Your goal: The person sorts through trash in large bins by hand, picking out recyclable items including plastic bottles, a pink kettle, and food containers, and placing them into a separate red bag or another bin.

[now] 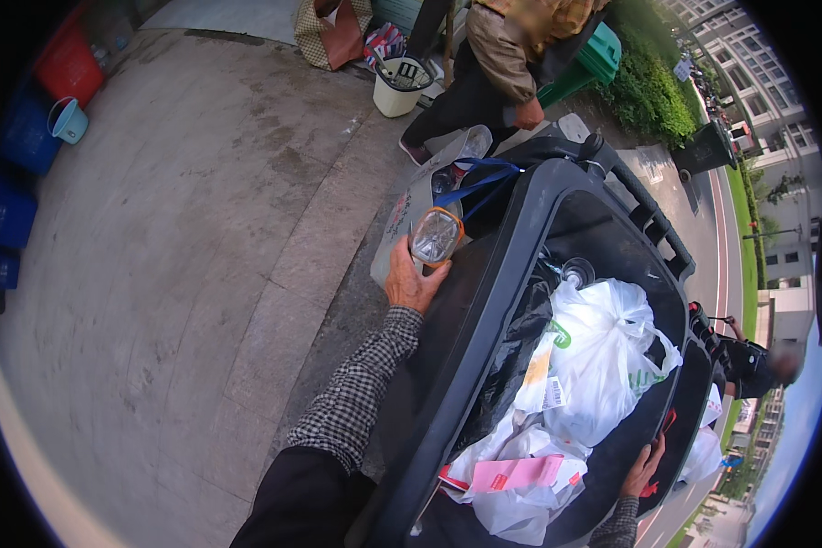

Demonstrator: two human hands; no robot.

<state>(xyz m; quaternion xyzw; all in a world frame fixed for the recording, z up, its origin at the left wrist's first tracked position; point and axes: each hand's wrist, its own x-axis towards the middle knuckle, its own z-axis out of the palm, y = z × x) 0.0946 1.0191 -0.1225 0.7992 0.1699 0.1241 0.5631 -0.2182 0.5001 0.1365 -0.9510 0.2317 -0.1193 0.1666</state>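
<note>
My left hand (413, 279) grips a clear plastic bottle (437, 236) with an orange band, its base turned up. The bottle is beside a pale bag (401, 218) with blue straps (486, 179), which hangs at the side of a black wheeled bin (520, 274). Printed writing marks the bag, and bottles show in its mouth. Across the bin, my right hand (644, 469) lies against the rim, with bits of something red beside it; whether it holds anything is unclear. Inside the bin are a knotted white plastic bag (606, 356), a black bag (514, 349) and a pink packet (517, 472).
A person (500, 61) stands beyond the bag, near a cream bucket (399, 96) and a green bin (592, 58). Another bin holding bags (702, 455) adjoins on the right. Blue tubs (31, 130) and a light-blue pail (70, 123) line the left. Another person (750, 359) is at far right.
</note>
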